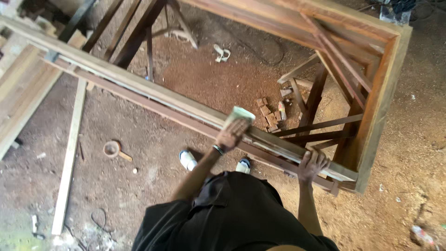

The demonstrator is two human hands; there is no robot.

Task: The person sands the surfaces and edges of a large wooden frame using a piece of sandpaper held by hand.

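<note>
A person sands the near rail of one large wooden door frame (195, 111): the left hand (231, 135) presses a folded sandpaper sheet (239, 115) flat on the rail, the right hand (312, 163) clamps the same rail, fingers curled. Likely next: steady strokes along it. Beyond the rail, several wood blocks (269, 114).
</note>
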